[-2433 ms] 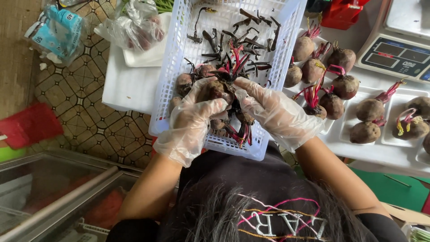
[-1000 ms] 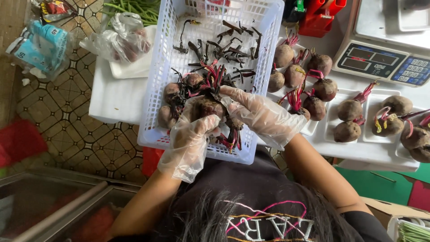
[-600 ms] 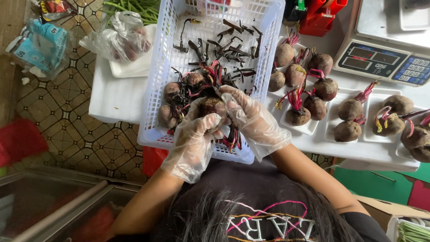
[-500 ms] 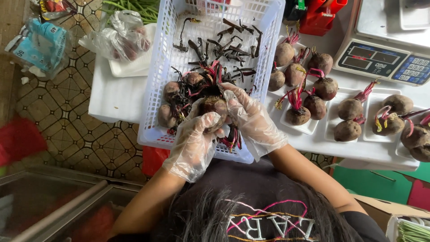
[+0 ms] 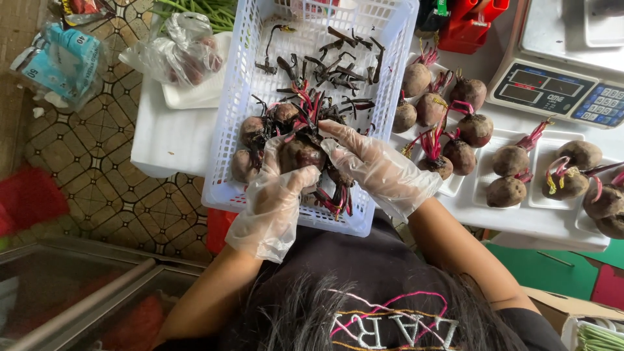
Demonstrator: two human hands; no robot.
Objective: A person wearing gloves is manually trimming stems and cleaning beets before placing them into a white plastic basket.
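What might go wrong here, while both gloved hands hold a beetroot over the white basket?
1. The loose plastic glove on the left hand looks baggy; the beetroot could slip from it and the right hand.
2. The white basket seems to overhang the table edge toward the person; pressing down might tip it.
3. Trimmed stems may fall through the basket holes.

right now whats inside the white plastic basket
Beetroots with red stems at the near end, dark trimmed scraps farther back. The left hand and right hand hold one beetroot, covering whatever lies beneath.
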